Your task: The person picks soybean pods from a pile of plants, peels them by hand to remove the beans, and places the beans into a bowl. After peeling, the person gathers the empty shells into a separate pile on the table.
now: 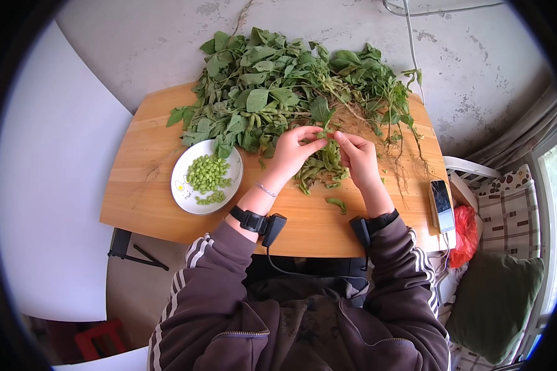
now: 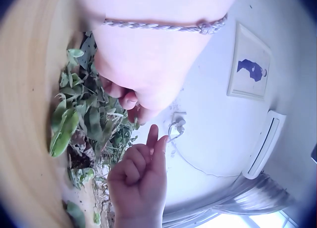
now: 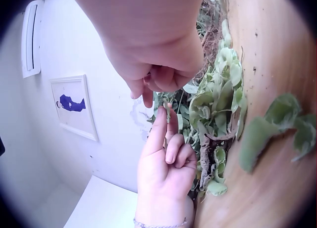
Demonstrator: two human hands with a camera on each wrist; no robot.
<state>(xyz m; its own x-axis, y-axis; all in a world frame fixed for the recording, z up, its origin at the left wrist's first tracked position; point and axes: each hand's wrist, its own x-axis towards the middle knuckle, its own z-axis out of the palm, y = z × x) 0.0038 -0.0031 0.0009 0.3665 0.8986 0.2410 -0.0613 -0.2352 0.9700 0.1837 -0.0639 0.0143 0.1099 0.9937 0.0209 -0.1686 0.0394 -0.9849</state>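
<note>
My left hand (image 1: 295, 150) pinches a small green soybean pod (image 3: 167, 113) between thumb and fingertips, above the middle of the table. Close on its right is my right hand (image 1: 360, 162), thumb and index finger drawn together and the other fingers curled in. Its fingertips are right by the pod's end; I cannot tell whether they hold anything. Below the hands lies a heap of green pods and husks (image 1: 319, 166). One loose pod (image 1: 336, 204) lies nearer the front edge. A white plate (image 1: 181, 193) of shelled green beans (image 1: 208, 174) is left of my left hand.
A large pile of leafy soybean plants (image 1: 254, 80) covers the back of the wooden table (image 1: 136, 179), with bare roots (image 1: 402, 164) trailing at right. A phone (image 1: 440, 201) sits at the right edge. Beyond it are a red bag (image 1: 465, 235) and a cushioned bench (image 1: 510, 213).
</note>
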